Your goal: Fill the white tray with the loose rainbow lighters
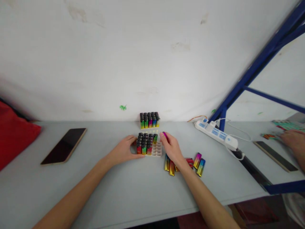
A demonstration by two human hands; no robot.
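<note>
A white lighter tray [156, 154] lies on the table in front of me, its left part filled with upright black-topped lighters [144, 143]. Bare round sockets show at its right. My left hand [124, 148] grips the tray's left end, thumb along the front edge and fingers at the far side. Pinched in my right hand [173, 148] is a purple lighter [165, 136], held just above the tray's right edge; most of it is hidden by the fingers. Beside and under my right wrist lie several loose shiny lighters [200, 167] in blended colours, no black tops visible.
Another full lighter tray [149, 121] stands behind, near the wall. At the left are a dark phone [64, 146] and red fabric [14, 133]. On the right are a power strip [216, 135], a blue metal frame [238, 86] and another person's hand [294, 141].
</note>
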